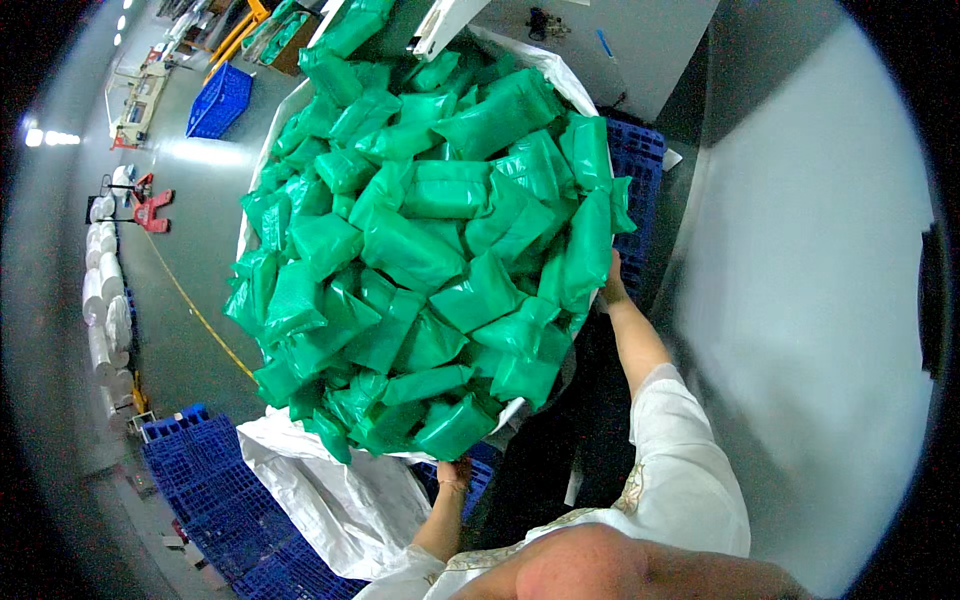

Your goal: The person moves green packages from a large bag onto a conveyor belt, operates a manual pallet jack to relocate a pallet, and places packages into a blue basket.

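A big white bulk bag (556, 72) stands in front of me, heaped above its rim with many green plastic-wrapped packets (412, 248). At the bag's near edge, my left hand (455, 473) is closed on the white rim, its fingertips hidden by the cloth and packets. My right hand (611, 280) is closed at the bag's right side, just under the outer packets, and its fingers are partly hidden. A loose white fabric sheet (335, 490) hangs down beside my left forearm.
Blue plastic pallets (215, 500) lie at the near left, with another blue pallet (636, 175) right of the bag. A white machine chute (440, 28) overhangs the far rim. Farther left are a blue crate (219, 101), a red pallet jack (152, 208) and white rolls (100, 290). A pale wall (800, 300) rises at right.
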`<action>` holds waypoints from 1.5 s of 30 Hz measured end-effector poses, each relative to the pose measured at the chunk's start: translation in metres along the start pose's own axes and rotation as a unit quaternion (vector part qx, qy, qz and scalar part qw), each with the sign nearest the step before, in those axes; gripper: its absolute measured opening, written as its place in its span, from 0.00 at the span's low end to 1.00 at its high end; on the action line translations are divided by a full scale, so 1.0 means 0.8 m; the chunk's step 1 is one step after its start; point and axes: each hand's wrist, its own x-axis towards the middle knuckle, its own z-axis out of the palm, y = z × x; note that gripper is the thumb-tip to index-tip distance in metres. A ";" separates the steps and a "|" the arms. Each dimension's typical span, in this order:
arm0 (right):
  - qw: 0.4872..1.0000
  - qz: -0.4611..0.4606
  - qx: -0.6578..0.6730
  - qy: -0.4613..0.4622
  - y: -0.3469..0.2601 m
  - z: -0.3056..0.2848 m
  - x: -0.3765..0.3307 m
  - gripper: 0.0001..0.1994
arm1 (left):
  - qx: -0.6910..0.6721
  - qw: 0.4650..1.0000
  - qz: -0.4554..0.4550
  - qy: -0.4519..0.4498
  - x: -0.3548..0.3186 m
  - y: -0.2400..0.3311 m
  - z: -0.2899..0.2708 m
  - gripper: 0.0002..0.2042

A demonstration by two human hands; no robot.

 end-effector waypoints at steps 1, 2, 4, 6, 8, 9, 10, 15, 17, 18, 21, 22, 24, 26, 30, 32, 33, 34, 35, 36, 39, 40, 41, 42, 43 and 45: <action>1.000 0.017 0.010 0.007 -0.002 0.004 -0.012 0.31 | -0.011 1.000 0.018 -0.002 0.007 0.007 -0.004 0.08; 0.999 0.030 0.013 0.016 -0.009 0.015 -0.029 0.31 | -0.027 0.999 0.030 -0.007 0.010 0.008 -0.008 0.07; 0.998 0.054 -0.003 0.039 -0.024 0.004 -0.055 0.31 | -0.077 0.997 -0.002 0.021 -0.007 -0.046 0.015 0.07; 0.996 0.068 0.009 0.057 -0.040 0.033 -0.057 0.32 | -0.069 0.995 0.048 0.048 -0.013 -0.015 0.013 0.07; 0.994 0.077 0.023 0.077 -0.051 0.047 -0.056 0.32 | -0.062 0.997 -0.002 0.043 0.005 -0.019 -0.007 0.06; 0.993 0.082 0.034 0.083 -0.057 0.052 -0.054 0.32 | -0.056 0.997 -0.019 0.044 0.013 -0.009 -0.017 0.06; 0.992 0.085 0.037 0.087 -0.055 0.054 -0.052 0.32 | -0.053 0.998 -0.029 -0.029 0.001 -0.012 -0.017 0.07; 0.986 0.109 0.084 0.095 -0.056 0.053 -0.050 0.33 | 0.025 0.996 -0.020 0.082 0.000 0.004 -0.011 0.10; 0.984 0.115 0.092 0.098 -0.049 0.034 -0.056 0.33 | 0.030 0.998 -0.033 0.040 0.003 0.005 -0.008 0.10; 0.984 0.125 0.093 0.084 -0.054 0.041 -0.056 0.34 | 0.023 0.999 -0.028 0.031 -0.003 -0.001 -0.010 0.09; 0.969 0.181 0.131 0.102 -0.060 0.025 -0.046 0.34 | 0.070 0.997 0.003 -0.042 0.003 0.006 -0.011 0.09; 0.952 0.229 0.174 0.101 -0.066 0.013 -0.045 0.35 | 0.081 0.995 0.007 -0.053 0.002 0.011 -0.009 0.09; 0.888 0.279 0.366 0.001 -0.085 -0.003 -0.043 0.28 | -0.027 0.996 -0.060 0.059 -0.008 0.017 0.010 0.07; 0.985 0.102 0.135 -0.016 -0.100 -0.006 -0.065 0.32 | -0.025 0.998 -0.051 0.017 -0.019 0.024 0.000 0.09; 0.956 0.002 -0.292 -0.023 -0.136 -0.006 -0.096 0.27 | -0.027 0.998 -0.028 0.040 -0.039 0.012 0.001 0.13; 0.929 -0.001 -0.365 -0.065 -0.173 0.011 -0.109 0.26 | -0.019 0.997 -0.032 0.067 -0.046 0.022 -0.008 0.14; 0.933 0.009 -0.351 -0.072 -0.193 0.012 -0.120 0.26 | 0.000 0.996 -0.027 0.082 -0.048 0.029 -0.006 0.15; 0.942 0.020 -0.327 -0.073 -0.203 0.019 -0.127 0.27 | 0.016 0.995 -0.024 0.093 -0.051 0.033 -0.006 0.15; 0.954 0.037 -0.290 -0.067 -0.211 0.024 -0.133 0.27 | 0.032 0.994 -0.020 0.107 -0.056 0.037 -0.007 0.15; 0.967 0.056 -0.244 -0.056 -0.225 0.028 -0.140 0.27 | -0.021 0.994 -0.003 0.110 -0.055 0.041 -0.009 0.15; 0.991 0.126 -0.047 -0.014 -0.263 0.048 -0.155 0.28 | 0.122 0.987 0.034 0.101 -0.057 0.059 -0.015 0.15; 0.990 0.142 0.024 -0.005 -0.282 0.055 -0.158 0.28 | 0.111 0.989 0.017 0.100 -0.055 0.065 -0.014 0.16; 0.984 0.152 0.088 0.004 -0.300 0.062 -0.165 0.29 | 0.128 0.986 0.026 0.100 -0.054 0.066 -0.010 0.16; 0.978 0.158 0.136 0.013 -0.320 0.069 -0.174 0.29 | 0.146 0.983 0.034 0.104 -0.062 0.070 -0.011 0.16; 0.972 0.164 0.164 0.020 -0.341 0.077 -0.187 0.29 | 0.164 0.980 0.039 0.109 -0.068 0.070 -0.012 0.16; 0.969 0.205 0.113 0.082 -0.409 0.107 -0.233 0.30 | 0.196 0.974 0.069 0.091 -0.086 0.071 -0.016 0.17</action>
